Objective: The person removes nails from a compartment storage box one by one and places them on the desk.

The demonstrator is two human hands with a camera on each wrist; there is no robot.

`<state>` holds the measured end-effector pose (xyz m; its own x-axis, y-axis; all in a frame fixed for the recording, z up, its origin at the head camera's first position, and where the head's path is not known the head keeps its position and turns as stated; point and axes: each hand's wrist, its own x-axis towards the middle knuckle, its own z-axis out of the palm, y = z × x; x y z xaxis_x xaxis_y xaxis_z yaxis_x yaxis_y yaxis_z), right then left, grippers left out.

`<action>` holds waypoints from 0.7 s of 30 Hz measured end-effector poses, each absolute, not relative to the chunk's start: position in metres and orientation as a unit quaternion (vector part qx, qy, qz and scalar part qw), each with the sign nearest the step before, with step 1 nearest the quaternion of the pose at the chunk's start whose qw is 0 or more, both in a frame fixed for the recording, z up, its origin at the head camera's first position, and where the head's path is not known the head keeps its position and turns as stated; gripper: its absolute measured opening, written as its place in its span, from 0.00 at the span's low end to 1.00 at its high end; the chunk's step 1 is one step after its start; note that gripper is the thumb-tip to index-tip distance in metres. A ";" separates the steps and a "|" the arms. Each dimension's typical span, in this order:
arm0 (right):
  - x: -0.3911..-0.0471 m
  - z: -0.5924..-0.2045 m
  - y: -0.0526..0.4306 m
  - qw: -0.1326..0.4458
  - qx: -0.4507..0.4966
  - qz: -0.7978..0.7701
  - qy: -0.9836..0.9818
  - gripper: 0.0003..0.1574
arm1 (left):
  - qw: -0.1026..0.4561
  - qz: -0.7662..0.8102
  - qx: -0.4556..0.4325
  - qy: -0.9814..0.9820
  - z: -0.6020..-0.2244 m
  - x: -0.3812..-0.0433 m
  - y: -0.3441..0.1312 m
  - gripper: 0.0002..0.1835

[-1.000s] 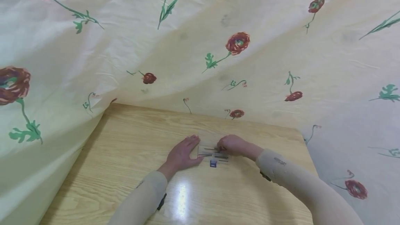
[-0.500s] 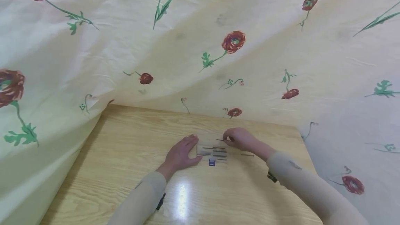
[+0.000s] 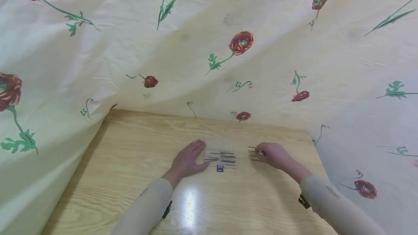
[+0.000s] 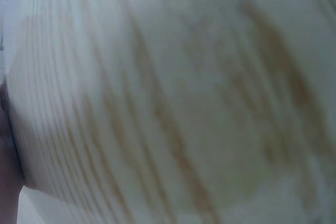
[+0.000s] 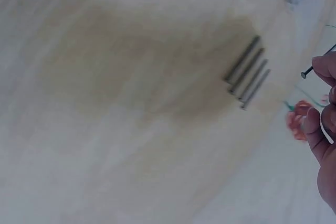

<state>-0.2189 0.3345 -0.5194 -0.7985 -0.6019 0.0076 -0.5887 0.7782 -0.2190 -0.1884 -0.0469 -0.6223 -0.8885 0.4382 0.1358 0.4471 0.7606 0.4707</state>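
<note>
My left hand (image 3: 187, 159) lies flat with thumb spread at the left side of a clear plastic box (image 3: 219, 142) with a blue label (image 3: 220, 168). Several dark nails (image 3: 228, 157) lie inside the box. Over the table to its right, my right hand (image 3: 275, 156) pinches one nail (image 5: 308, 71), its flat head showing in the right wrist view. Below that hand, several loose nails (image 5: 247, 74) lie side by side in a slanted row on the table. Only a sliver of the left hand (image 4: 9, 166) enters the left wrist view.
A wood-grain table (image 3: 140, 137) carries everything. Cream cloth with red flowers (image 3: 183, 53) hangs behind it and along both sides. A bright light reflection lies on the table in front of the box.
The right hand has lifted a nail from the box and carried it rightward over the loose nails. The left hand stays beside the box.
</note>
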 end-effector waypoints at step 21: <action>-0.191 -0.562 0.356 0.007 -0.331 -0.045 0.943 0.07 | 0.014 -0.259 -0.237 -0.936 -0.627 -0.190 -0.047 0.45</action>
